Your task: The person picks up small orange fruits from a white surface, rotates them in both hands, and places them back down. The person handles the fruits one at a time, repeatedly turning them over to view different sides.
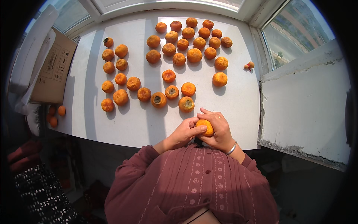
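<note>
Between both hands, close to my chest over the front of the white surface, is an orange persimmon (206, 129) with wrinkled skin. My left hand (188, 129) holds its left side, the thumb lying across the fruit. Around the right side curves my right hand (218, 126), fingers on top, a bracelet at its wrist. Just beyond my fingers sits a persimmon (186, 104) showing its pale calyx end. Two more, a persimmon (158, 99) and a smaller persimmon (172, 92), also have their calyx ends up.
Many peeled-looking persimmons (194, 55) stand spaced over the white sill (120, 130). At left, a cardboard box (53, 67) stands near several orange fruits (61, 111). Two small brown balls (249, 65) with a red tie lie by the right window (296, 33). A broken-edged wall (302, 112) borders the right.
</note>
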